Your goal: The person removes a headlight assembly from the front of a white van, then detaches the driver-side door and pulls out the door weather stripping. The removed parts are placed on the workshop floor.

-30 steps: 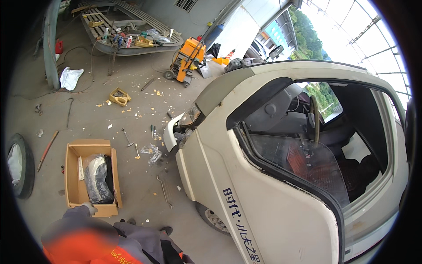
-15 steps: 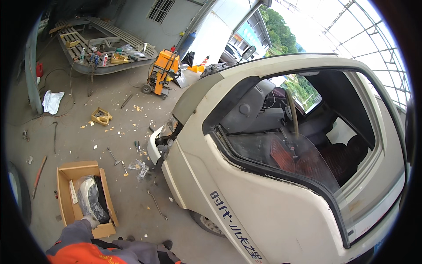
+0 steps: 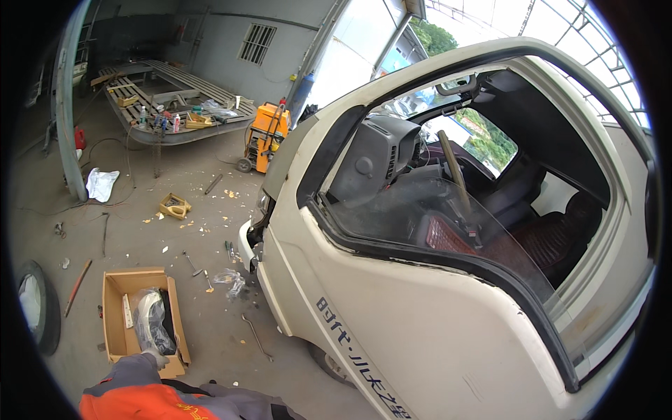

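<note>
My left hand (image 3: 158,358), in a pale grey glove, reaches from a grey and orange sleeve to the near end of an open cardboard box (image 3: 114,308). It meets the lower end of a curved white part (image 3: 148,311) wrapped in clear plastic. How its fingers are set is too small to make out. Inside the box, a dark part (image 3: 168,323) lies along the right of the wrapped one, and a narrow white strip (image 3: 128,311) is on the left. My right hand does not show.
A cream truck cab (image 3: 420,315), its side glass partly lowered, fills the right. On the floor lie a wrench (image 3: 257,337), a hammer (image 3: 192,263), clear plastic (image 3: 231,281), a red bar (image 3: 78,287) and a yellow container (image 3: 174,206). An orange wheeled machine (image 3: 267,133) stands farther back.
The view has shifted, so the box and floor things sit slightly lower and farther right, and more of the cab's interior shows. My left hand stays at the box's near end.
</note>
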The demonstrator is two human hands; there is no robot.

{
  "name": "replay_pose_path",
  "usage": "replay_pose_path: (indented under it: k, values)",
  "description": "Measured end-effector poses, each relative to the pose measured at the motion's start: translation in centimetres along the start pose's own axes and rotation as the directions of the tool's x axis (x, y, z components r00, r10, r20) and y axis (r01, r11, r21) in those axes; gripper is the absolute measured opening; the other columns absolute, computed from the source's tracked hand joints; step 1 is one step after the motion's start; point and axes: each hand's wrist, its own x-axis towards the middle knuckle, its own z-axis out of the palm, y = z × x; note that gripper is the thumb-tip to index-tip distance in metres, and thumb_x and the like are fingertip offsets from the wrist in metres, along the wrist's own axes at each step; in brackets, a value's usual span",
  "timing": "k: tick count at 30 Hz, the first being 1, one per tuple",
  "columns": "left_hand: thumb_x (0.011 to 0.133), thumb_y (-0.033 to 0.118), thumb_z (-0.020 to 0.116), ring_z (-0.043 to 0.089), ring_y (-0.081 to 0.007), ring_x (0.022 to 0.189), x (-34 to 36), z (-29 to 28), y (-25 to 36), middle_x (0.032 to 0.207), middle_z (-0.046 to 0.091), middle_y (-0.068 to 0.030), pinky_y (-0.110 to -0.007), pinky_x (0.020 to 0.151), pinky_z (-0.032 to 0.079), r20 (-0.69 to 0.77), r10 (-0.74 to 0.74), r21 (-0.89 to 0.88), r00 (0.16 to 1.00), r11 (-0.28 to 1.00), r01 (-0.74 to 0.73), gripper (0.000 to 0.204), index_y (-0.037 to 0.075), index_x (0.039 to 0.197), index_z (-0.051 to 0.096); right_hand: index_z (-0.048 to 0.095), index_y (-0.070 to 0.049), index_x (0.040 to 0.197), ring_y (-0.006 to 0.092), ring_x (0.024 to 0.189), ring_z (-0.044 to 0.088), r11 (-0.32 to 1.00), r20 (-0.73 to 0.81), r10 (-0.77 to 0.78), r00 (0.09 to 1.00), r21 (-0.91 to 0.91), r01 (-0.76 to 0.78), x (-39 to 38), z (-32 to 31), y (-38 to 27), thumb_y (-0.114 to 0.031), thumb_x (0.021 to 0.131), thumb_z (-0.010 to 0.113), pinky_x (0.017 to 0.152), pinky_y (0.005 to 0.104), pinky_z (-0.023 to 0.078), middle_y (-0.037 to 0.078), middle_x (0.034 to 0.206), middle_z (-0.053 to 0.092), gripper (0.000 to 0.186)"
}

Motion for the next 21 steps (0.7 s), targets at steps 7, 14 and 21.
replay_pose_path:
  k: [7,14,21]
  values:
    - [0.094,0.053,0.062,0.074,-0.0277,0.108,-5.7,8.1,11.1,0.115,0.078,-0.0137,-0.039,0.094,0.057,0.179,0.182,0.362,0.967,0.902,-0.236,0.058,0.007,0.125,0.075,0.040,-0.018,0.160,0.0418,0.125,0.065,0.959,-0.405,-0.268,0.874,-0.031,0.280,16.0,-6.2,-1.4,-0.063,0.096,0.061,0.106,0.0546,0.049,0.024,0.152,0.054,0.080]
    - [0.095,0.047,0.062,0.074,-0.0236,0.107,-14.1,11.1,16.5,0.112,0.079,-0.0076,-0.039,0.096,0.055,0.000,0.268,0.051,0.963,0.962,-0.268,0.053,0.008,0.130,0.072,0.042,-0.016,0.157,0.0405,0.123,0.066,0.967,-0.127,-0.253,0.959,0.000,0.255,17.9,3.3,-3.2,-0.058,0.096,0.061,0.106,0.0528,0.050,0.024,0.149,0.056,0.077]
    - [0.095,0.046,0.065,0.075,-0.0216,0.098,-18.7,16.0,0.3,0.108,0.079,-0.0104,-0.038,0.090,0.058,0.022,0.046,0.061,0.999,0.997,-0.048,0.050,0.005,0.121,0.075,0.044,-0.013,0.155,0.0393,0.122,0.066,0.980,0.027,-0.194,0.981,-0.035,0.195,17.2,4.5,-1.5,-0.052,0.096,0.061,0.105,0.0511,0.050,0.023,0.145,0.058,0.073]
